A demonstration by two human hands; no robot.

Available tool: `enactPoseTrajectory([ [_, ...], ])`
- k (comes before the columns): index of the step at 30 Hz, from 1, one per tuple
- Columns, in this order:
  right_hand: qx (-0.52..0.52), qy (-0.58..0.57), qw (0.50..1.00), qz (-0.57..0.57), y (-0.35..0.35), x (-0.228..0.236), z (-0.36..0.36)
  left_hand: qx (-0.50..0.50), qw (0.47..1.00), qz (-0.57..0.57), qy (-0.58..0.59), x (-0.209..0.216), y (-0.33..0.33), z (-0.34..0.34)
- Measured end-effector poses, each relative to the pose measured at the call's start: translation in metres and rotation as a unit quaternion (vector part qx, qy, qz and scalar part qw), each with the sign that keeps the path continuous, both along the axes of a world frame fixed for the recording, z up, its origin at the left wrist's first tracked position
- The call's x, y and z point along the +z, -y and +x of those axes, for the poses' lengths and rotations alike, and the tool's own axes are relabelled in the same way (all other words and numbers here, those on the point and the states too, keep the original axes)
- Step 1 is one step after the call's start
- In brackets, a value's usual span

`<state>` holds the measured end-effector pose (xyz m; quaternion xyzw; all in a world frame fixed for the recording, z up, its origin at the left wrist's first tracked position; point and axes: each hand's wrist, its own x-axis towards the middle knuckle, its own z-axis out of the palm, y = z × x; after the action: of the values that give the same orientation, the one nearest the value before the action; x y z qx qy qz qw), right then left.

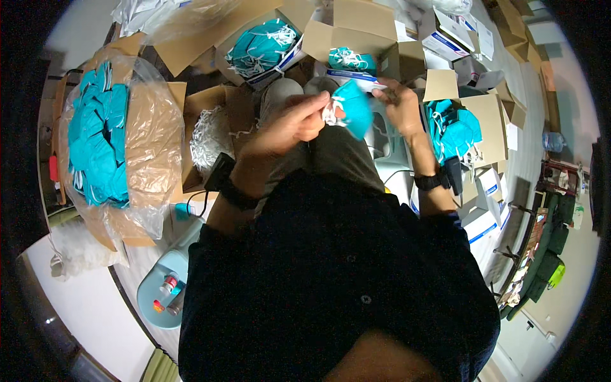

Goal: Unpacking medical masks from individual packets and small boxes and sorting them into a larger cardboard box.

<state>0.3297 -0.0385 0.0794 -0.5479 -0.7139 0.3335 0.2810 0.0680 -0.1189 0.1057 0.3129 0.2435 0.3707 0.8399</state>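
A teal face mask point(358, 113) with white straps hangs over my lap, a little smeared by motion. My left hand point(307, 118) pinches it at its left side, where the straps bunch up. Just off the mask's upper right edge is my right hand point(401, 107), fingers curled in a pinch; what lies between them is too small to make out. Beyond my knees, an open carton holds similar teal masks point(347, 59). White cord-like straps point(210, 140) fill a brown box left of my left forearm.
A plastic-lined carton of teal masks point(98, 137) stands at far left. More masks fill a box point(267, 48) ahead and another box point(453, 130) at right. A light blue stool point(153, 305) with a bottle sits at lower left. White cartons point(480, 226) lie at right.
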Motion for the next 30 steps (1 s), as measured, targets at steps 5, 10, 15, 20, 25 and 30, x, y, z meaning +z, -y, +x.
enactPoseTrajectory([
  [5,0.201,-0.267,0.927,-0.169,0.024,0.053,-0.037,0.014,0.993,-0.01,-0.12,0.003,0.0,0.004],
  [10,0.251,-0.236,0.924,-0.167,0.038,0.042,-0.059,0.051,0.977,0.029,-0.204,0.015,0.004,0.005],
  [15,0.297,-0.164,0.92,-0.195,0.031,0.048,-0.046,0.031,0.957,0.105,-0.268,0.015,0.007,-0.002],
  [20,0.149,-0.349,0.915,-0.136,0.047,0.043,-0.061,0.035,0.975,0.137,-0.17,-0.011,0.007,0.018],
  [25,-0.061,-0.59,0.714,-0.371,0.042,0.023,-0.058,0.13,0.976,0.114,-0.135,-0.022,0.009,0.056],
  [30,-0.157,-0.62,0.658,-0.396,0.022,0.021,-0.053,0.13,0.963,0.12,-0.202,-0.032,0.024,0.056],
])
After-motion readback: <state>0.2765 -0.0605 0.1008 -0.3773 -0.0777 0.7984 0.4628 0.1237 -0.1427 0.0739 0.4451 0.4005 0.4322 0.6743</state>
